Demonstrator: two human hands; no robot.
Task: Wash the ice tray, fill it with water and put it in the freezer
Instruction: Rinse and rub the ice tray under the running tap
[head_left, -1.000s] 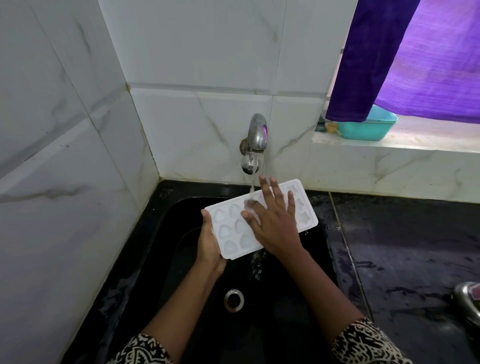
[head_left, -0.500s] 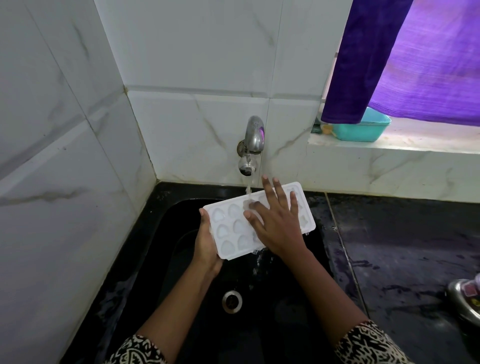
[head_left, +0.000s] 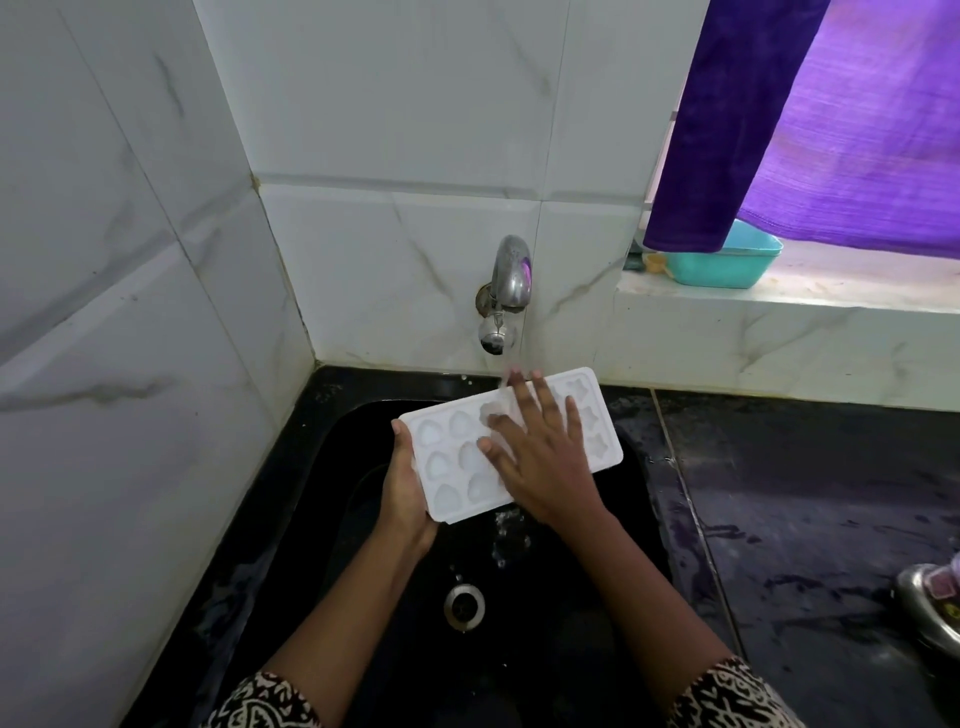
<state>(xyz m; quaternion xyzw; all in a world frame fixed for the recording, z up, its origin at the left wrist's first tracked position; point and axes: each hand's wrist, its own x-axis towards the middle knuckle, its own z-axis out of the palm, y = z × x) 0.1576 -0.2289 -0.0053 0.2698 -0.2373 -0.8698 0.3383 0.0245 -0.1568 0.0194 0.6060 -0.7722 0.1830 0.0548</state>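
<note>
Left hand (head_left: 406, 491) grips the ice tray (head_left: 451, 460) by its left short end; right hand (head_left: 548, 462) flat, fingers spread, on its cavities — tray over the sink (head_left: 358, 577), under the tap (head_left: 511, 275), long axis left-right.

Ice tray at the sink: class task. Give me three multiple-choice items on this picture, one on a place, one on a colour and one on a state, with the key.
1. Where is the ice tray held?
A. Over the black sink, under the tap
B. Inside a freezer
C. On the floor

2. What colour is the tub on the window ledge?
A. Red
B. Teal
C. Yellow

3. What state is the tap in?
A. Shut off
B. Wrapped in cloth
C. Running

Key: 1 A, the left hand grips its end above the sink; 2 B, teal shows beneath the purple curtain; 3 C, water falls from the spout onto the tray.
</note>
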